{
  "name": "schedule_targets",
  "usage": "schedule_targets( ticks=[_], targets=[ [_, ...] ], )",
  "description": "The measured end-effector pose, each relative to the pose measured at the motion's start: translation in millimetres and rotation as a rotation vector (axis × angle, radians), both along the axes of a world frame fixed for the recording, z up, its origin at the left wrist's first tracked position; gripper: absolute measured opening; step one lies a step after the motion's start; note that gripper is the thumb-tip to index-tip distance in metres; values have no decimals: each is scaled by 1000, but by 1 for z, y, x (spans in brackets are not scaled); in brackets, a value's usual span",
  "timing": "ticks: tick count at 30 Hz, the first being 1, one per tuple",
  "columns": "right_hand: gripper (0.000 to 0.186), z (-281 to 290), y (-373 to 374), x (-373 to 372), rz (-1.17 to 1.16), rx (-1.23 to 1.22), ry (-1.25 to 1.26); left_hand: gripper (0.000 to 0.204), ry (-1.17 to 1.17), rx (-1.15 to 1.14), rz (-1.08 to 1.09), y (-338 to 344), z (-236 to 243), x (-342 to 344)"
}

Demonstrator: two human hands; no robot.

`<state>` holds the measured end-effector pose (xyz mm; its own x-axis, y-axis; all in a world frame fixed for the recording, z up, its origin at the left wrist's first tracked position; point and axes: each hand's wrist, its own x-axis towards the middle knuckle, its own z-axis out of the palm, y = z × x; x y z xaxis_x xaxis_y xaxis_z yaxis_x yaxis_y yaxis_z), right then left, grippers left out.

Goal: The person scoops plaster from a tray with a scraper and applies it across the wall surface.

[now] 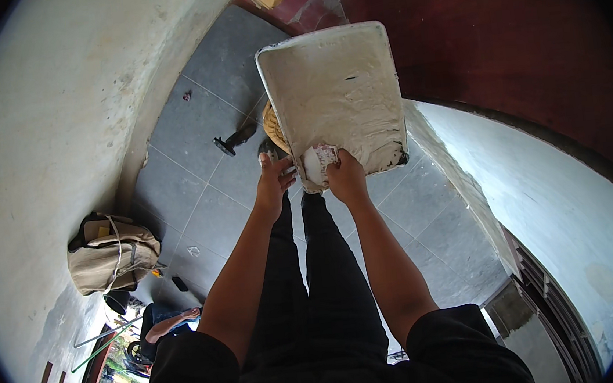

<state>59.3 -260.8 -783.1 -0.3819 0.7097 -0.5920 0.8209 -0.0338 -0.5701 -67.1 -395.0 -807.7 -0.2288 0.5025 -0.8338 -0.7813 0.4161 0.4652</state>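
Observation:
A big shallow rectangular tray (331, 63), its inside smeared with off-white, plaster-like paste, is in front of me above the floor. My right hand (347, 178) reaches over its near edge and grips a whitish, speckled piece (316, 164) in the near left corner; its exact kind is unclear. Beside the tray's near left edge is my left hand (274, 183), fingers apart and nothing held in them. Whether its fingertips touch the tray I cannot tell. Part of a yellow-tan woven thing (273, 127) shows behind the tray's left side.
On the grey tiled floor (193, 165) lie a dark tool (233, 139) and a small black object (179, 283). A tan backpack (113, 253) rests against the left wall. Another person's arm (173, 322) shows at lower left. A dark red surface (483, 34) spans the upper right.

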Motion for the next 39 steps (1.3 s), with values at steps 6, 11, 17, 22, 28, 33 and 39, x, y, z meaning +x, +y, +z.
schedule_targets(
  ticks=[6, 11, 17, 22, 28, 33, 39],
  targets=[
    [23, -6, 4, -5, -45, 1, -7, 102, -13, 13, 4, -1, 4, -2],
    [24, -11, 13, -6, -91, -86, 22, 106, -10, 27, -15, -3, 4, -2],
    [27, -15, 25, 0, -172, -209, 83, 104, -31, 33, -21, -7, -2, -1],
    [25, -3, 30, 4, -398, -437, 241, 103, -5, -10, -25, -10, -6, -4],
    [21, 16, 35, 12, -682, -613, 447, 99, 83, -123, -62, -3, 11, -8],
    [7, 85, 46, 24, -886, -716, 580, 101, 222, -175, -146, 9, 59, -15],
    [32, 170, 54, 69, -995, -744, 868, 99, 383, -19, -193, 30, 135, -11]
  ],
)
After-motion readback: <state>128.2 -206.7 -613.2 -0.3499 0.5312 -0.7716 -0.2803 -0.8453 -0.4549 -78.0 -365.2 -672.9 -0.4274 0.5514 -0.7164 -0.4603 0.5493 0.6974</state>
